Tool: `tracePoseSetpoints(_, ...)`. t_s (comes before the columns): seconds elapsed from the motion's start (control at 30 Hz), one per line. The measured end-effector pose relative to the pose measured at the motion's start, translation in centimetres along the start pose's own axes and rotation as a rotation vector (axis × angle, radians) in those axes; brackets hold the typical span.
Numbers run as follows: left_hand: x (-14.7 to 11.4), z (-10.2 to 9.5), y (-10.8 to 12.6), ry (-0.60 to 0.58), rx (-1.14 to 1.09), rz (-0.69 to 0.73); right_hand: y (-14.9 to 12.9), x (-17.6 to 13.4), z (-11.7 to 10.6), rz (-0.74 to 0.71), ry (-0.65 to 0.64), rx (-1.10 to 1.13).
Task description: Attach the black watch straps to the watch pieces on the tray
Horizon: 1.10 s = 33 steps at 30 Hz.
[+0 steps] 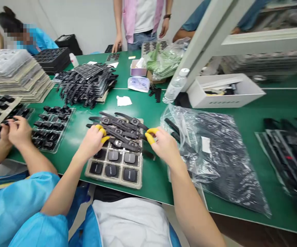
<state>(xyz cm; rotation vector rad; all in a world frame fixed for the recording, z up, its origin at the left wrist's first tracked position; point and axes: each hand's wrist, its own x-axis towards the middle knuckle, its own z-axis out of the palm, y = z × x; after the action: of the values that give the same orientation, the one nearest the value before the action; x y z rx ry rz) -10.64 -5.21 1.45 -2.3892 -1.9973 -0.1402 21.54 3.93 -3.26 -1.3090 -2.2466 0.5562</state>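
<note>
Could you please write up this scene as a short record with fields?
Left hand: at the black straps, yellow finger cots on; grip unclear
Right hand: at strap ends, yellow finger cots on; grip unclear
Watches: lying across the tray's far part
Tray: black squarish units in near compartments
Right of tray: clear plastic bag
Left: co-worker's hands at another tray

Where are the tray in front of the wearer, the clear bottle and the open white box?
Tray (119, 180), head view: its front rim.
Clear bottle (175, 87), head view: middle of its body.
White box (220, 99), head view: its front wall.
</note>
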Motion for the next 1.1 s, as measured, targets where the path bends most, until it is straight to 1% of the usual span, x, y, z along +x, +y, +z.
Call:
tracePoseSetpoints(0.07, -1.4, -0.1, -0.2, -0.063, 0.064, -0.017, 3.0, 0.3, -0.9, 0.183, 0.139, -0.107)
tracePoseSetpoints(0.1, -2.0, -0.1, -0.3, -0.104, 0.098, -0.016, 4.5, 0.4, -1.2, 0.270, 0.172, -0.167)
tracePoseSetpoints(0.17, -2.7, -0.1, -0.3, -0.166, 0.167, -0.017, 7.3, 0.2, -1.6, 0.401, 0.164, -0.255)
tracePoseSetpoints(0.23, -2.8, 0.0, -0.2, -0.185, 0.219, -0.019, 9.1, 0.1, -1.6, 0.463, 0.129, -0.286)
tracePoseSetpoints(0.33, -2.3, 0.1, -0.2, -0.171, 0.247, 0.000, 9.8, 0.5, -1.1, 0.522, 0.113, -0.282)
tracePoseSetpoints(0.47, -1.8, 0.4, -0.9, -0.121, 0.225, 0.030, 9.1, 1.6, -0.7, 0.595, 0.113, -0.290)
tracePoseSetpoints(0.57, -1.8, 0.8, -1.3, -0.118, 0.212, 0.017, 8.7, 2.2, -0.5, 0.567, 0.120, -0.241)
tracePoseSetpoints(0.6, -1.8, 0.8, -1.4, -0.135, 0.212, 0.011, 8.6, 2.3, -0.4, 0.540, 0.139, -0.205)
tracePoseSetpoints(0.67, -1.7, 0.6, -1.5, -0.178, 0.209, -0.002, 8.5, 2.4, -0.5, 0.468, 0.219, -0.104)
tracePoseSetpoints(0.77, -1.6, -0.8, -1.6, -0.225, 0.162, -0.049, 8.0, 2.3, -0.8, 0.325, 0.369, 0.149)
tracePoseSetpoints(0.83, -1.5, -2.2, -1.5, -0.218, 0.081, -0.151, 7.3, 2.2, -0.7, 0.280, 0.403, 0.343)
tracePoseSetpoints(0.9, -1.3, -3.8, -1.0, -0.162, -0.061, -0.268, 6.4, 2.1, -0.5, 0.301, 0.393, 0.462)
tracePoseSetpoints(0.97, -0.7, -5.0, 0.1, -0.058, -0.247, -0.320, 5.4, 1.9, -0.1, 0.328, 0.378, 0.486)
tracePoseSetpoints(1.03, 0.2, -5.7, 1.7, 0.061, -0.448, -0.292, 4.4, 1.7, 0.3, 0.307, 0.360, 0.486)
tracePoseSetpoints(1.1, 1.5, -6.0, 3.4, 0.157, -0.651, -0.231, 3.5, 1.5, 0.3, 0.256, 0.325, 0.525)
